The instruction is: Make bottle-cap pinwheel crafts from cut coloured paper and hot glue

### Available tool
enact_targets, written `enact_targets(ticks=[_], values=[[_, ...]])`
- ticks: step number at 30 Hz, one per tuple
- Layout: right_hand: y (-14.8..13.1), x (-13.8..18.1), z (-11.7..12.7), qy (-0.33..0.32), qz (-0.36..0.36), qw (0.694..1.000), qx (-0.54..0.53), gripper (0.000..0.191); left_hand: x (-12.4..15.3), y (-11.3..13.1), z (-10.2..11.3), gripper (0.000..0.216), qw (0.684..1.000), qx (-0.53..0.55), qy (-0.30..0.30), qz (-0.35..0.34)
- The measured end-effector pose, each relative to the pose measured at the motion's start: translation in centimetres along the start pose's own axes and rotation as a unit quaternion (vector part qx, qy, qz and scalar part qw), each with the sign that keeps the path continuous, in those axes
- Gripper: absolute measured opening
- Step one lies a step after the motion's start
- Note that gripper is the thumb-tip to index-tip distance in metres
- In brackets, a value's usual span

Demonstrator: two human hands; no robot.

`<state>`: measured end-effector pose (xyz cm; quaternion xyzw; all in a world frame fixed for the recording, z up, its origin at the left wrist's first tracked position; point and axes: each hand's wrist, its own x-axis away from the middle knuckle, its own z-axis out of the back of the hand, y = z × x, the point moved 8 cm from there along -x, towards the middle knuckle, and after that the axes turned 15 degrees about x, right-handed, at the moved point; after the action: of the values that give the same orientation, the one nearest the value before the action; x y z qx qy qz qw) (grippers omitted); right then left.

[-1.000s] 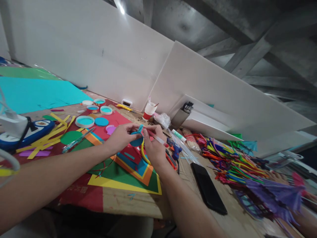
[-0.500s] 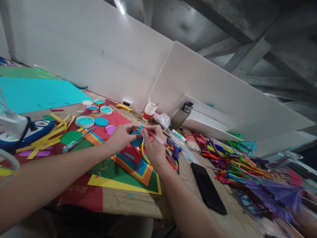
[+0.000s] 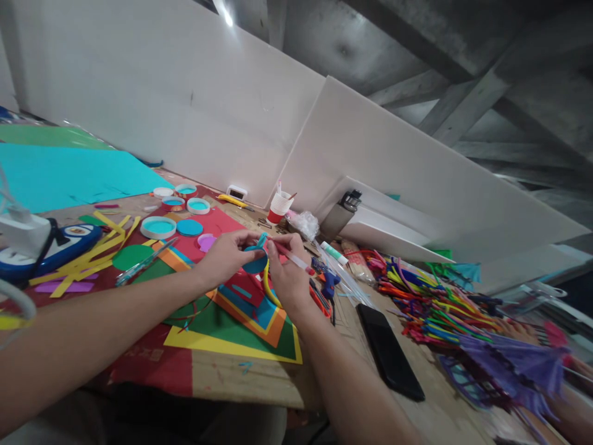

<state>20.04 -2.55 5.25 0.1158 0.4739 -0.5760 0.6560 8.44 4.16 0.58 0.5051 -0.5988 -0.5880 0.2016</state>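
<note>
My left hand (image 3: 231,248) is closed, pinching a round blue piece (image 3: 254,261) and a narrow light-blue strip (image 3: 263,239) that stands up at its top edge. Close against it, my right hand (image 3: 288,262) is wrapped round a red pen (image 3: 291,253) with a pale, see-through barrel. The pen's tip meets the blue piece near my fingertips, and the exact contact is hidden. Below both hands lie stacked coloured paper sheets (image 3: 231,346) and a yellow curved handle (image 3: 271,289).
Round lids with blue insides (image 3: 158,227) and yellow strips (image 3: 99,259) lie left. A black phone (image 3: 389,352), a blue glue gun (image 3: 330,283) and bundled pipe cleaners (image 3: 430,303) lie right. Behind stand a paper cup (image 3: 279,207) and a bottle (image 3: 340,216). Another person's hand (image 3: 519,330) shows far right.
My hands have hardly moved and keep the same hold. At the far right, the other person's hand and the purple fan-like piece have shifted slightly.
</note>
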Motion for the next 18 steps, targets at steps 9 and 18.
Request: enact_targets(ticks=[9,18], values=[[0.06,0.04,-0.04,-0.002,-0.002,1.000,-0.001,0.012,-0.05,0.03,0.03,0.041,1.000,0.003,0.000,-0.001],[0.07,-0.01,-0.06,0.000,-0.003,1.000,0.002,0.012,0.14,0.30,-0.13,0.040,1.000,-0.008,-0.002,-0.001]])
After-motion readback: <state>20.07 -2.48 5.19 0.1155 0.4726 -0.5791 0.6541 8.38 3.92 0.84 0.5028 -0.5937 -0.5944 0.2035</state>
